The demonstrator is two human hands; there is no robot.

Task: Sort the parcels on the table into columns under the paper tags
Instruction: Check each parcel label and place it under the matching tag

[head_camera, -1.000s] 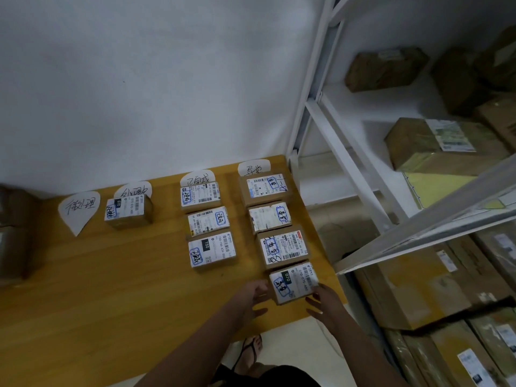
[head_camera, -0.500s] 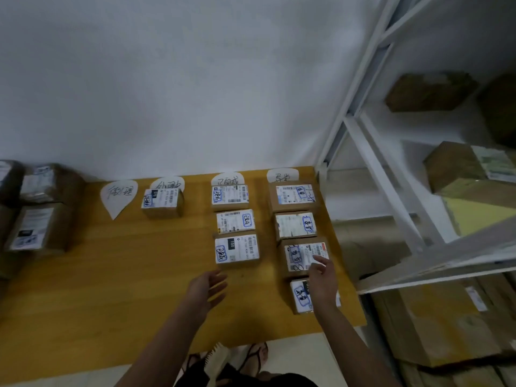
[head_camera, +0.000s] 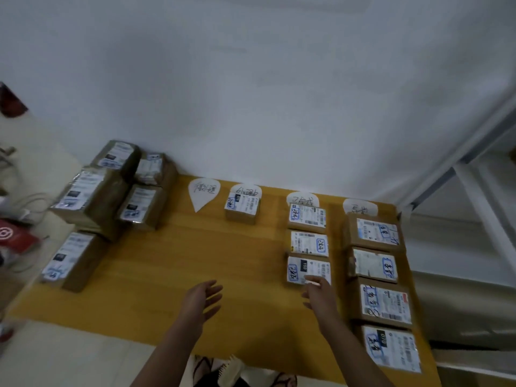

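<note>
Paper tags line the back of the wooden table (head_camera: 195,275). The leftmost tag (head_camera: 203,192) has nothing below it. One parcel (head_camera: 242,207) sits under the second tag (head_camera: 246,190). Three parcels lie under the third tag (head_camera: 303,199), the nearest (head_camera: 308,268) by my right hand (head_camera: 319,296). Several parcels run under the fourth tag (head_camera: 360,206), the nearest (head_camera: 391,349) at the table's front edge. A pile of unsorted parcels (head_camera: 111,188) stands at the left end. My left hand (head_camera: 201,298) hovers open over bare wood. Both hands hold nothing.
A white metal shelf frame (head_camera: 474,174) stands right of the table. A white wall runs behind. Red and white clutter (head_camera: 14,238) lies beyond the table's left end. Feet in sandals (head_camera: 223,370) show below the front edge.
My view has swung left, bringing the unsorted pile into sight. My right hand left the rightmost column and moved left beside the third column. My left hand drifted left.
</note>
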